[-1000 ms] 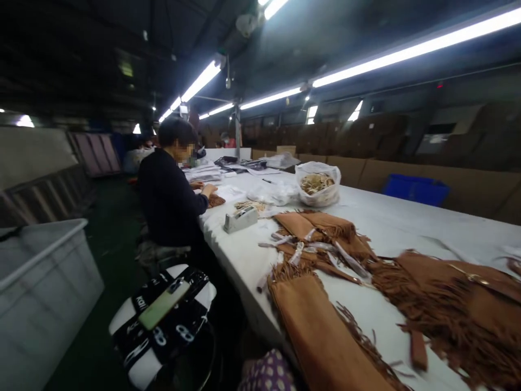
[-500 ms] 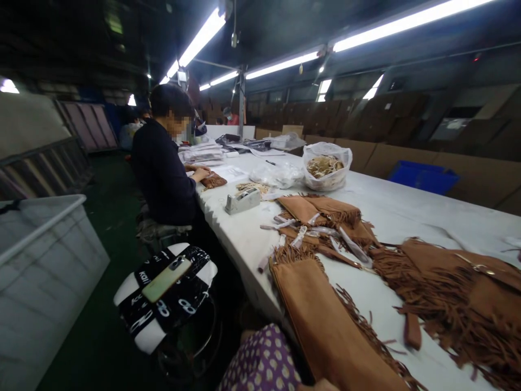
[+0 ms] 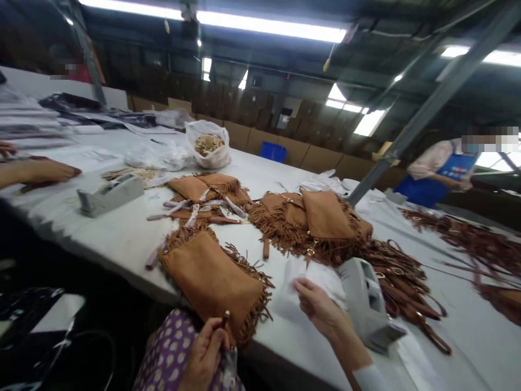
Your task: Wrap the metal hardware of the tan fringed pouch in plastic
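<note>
Pinching a small brown strap end between thumb and forefinger, the left hand sits at the near edge of the counter, its fingers pressed together around that piece. Just above those fingers lies a tan fringed pouch, flat on the counter with its fringe spilling toward the edge. The right hand rests further along, fingers closed on a thin white sheet, thumb and fingertips gripping its lower edge. Immediately beyond those fingers stands a grey tape dispenser. Past both hands, a heap of fringed pouches and loose straps covers the counter. Farther off sit a second tape dispenser and a plastic bag. A co-worker's hand rests at the far left.
</note>
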`<action>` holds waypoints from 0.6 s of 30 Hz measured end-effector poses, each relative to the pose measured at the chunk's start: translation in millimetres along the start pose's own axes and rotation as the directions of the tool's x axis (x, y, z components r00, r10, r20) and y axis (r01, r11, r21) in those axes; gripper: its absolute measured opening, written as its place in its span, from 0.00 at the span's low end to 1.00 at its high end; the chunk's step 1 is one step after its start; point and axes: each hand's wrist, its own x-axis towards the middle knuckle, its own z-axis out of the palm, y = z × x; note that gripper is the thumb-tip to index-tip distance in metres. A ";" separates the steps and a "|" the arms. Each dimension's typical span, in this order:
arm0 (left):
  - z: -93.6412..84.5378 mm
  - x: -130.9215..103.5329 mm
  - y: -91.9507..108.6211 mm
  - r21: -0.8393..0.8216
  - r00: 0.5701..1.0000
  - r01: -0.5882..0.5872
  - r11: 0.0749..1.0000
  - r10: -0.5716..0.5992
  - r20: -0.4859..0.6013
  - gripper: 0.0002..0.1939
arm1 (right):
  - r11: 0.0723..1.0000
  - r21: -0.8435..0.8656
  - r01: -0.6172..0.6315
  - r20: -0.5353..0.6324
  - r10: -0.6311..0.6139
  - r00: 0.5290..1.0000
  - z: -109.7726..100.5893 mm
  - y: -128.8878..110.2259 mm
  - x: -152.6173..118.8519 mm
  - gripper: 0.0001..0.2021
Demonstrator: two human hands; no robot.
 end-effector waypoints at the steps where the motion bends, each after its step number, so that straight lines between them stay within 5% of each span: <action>1: -0.1 -1.0 2.9 -0.003 1.000 0.002 1.000 -0.002 0.026 0.20 | 0.999 0.052 -0.014 0.056 0.011 0.998 11.5 6.5 -1.4 0.20; 3: 1.4 -2.7 9.0 0.006 0.999 -0.019 1.000 0.018 0.042 0.20 | 0.993 0.116 -0.035 0.131 0.019 0.991 37.9 17.9 0.0 0.22; 6: 4.2 -2.0 13.5 0.036 0.999 -0.051 0.998 0.050 0.016 0.20 | 0.994 0.108 0.031 0.058 -0.037 0.998 59.7 23.4 11.0 0.21; 12: 4.5 -1.7 10.5 0.073 0.997 -0.072 0.995 0.070 0.027 0.20 | 0.988 0.090 0.128 -0.084 -0.120 0.989 37.5 1.3 31.2 0.18; 15: 5.2 -2.9 11.7 0.086 0.997 -0.077 0.993 0.075 0.029 0.20 | 0.981 -0.112 0.158 -0.005 -0.160 0.987 36.2 1.0 19.0 0.16; 18: 5.2 -2.0 14.2 0.106 0.996 -0.087 0.991 0.084 0.032 0.21 | 0.835 -0.432 0.341 0.183 -0.289 0.940 47.3 14.9 4.8 0.14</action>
